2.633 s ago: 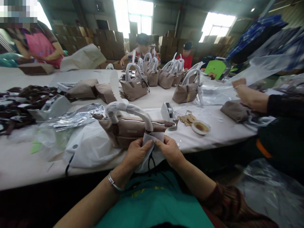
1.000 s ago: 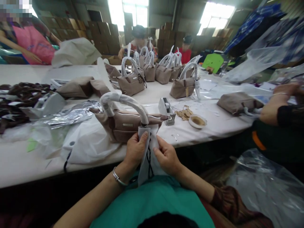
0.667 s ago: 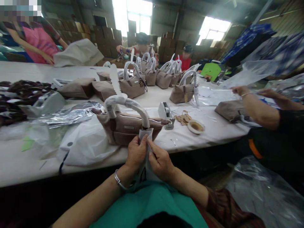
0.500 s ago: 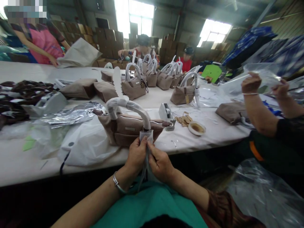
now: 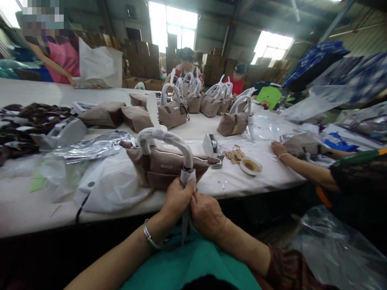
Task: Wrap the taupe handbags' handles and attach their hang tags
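Note:
A taupe handbag [image 5: 165, 167] stands upright at the table's front edge, its arched handle [image 5: 178, 141] wrapped in white film. At the foot of the handle on the right, a strip of white wrapping [image 5: 188, 177] goes round and hangs down. My left hand [image 5: 179, 195] is closed on that wrapping, with the thumb near its upper part. Close against it, my right hand [image 5: 208, 213] pinches the same wrapping from the right side. The hanging end passes between my hands toward my lap, and my fingers hide part of it.
Right of the bag are a tape dispenser [image 5: 212, 150], brown tags [image 5: 234, 155] and a small round dish [image 5: 250, 165]. White plastic [image 5: 111, 181] lies at left. More wrapped handbags [image 5: 232, 123] stand behind. A co-worker's hand [image 5: 279, 150] touches a bag at right.
My hands stay at the wrapping, drawn slightly lower and closer together. The co-worker at right has lowered both hands to the bag. The person at far left has lifted a pale bag upright.

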Action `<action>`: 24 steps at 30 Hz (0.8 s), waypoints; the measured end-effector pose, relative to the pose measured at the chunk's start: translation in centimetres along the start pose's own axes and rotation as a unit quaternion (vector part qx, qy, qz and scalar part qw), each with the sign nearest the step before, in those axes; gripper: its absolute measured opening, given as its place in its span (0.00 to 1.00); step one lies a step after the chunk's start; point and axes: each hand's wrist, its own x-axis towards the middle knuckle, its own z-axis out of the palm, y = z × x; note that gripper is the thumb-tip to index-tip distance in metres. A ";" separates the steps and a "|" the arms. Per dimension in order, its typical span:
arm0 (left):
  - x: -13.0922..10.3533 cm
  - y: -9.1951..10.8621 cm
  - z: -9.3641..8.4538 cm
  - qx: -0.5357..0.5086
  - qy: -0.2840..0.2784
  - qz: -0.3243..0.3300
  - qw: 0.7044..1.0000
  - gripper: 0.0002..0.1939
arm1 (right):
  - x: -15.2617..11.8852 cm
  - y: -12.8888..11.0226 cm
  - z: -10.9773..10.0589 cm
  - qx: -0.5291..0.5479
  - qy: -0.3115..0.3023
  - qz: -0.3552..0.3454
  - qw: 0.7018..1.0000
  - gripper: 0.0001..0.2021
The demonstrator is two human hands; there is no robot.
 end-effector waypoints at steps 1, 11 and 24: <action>0.1 0.0 0.0 0.007 -0.002 0.003 1.000 0.19 | -0.2 0.4 -0.4 0.043 0.004 -0.011 0.999 0.17; -0.2 0.9 -0.6 0.056 -0.079 0.036 0.995 0.16 | 2.4 4.6 -1.8 0.382 0.132 0.151 0.902 0.18; -1.5 0.8 -2.0 0.169 0.022 0.109 0.979 0.17 | 5.4 3.4 0.3 0.530 0.158 0.255 0.793 0.19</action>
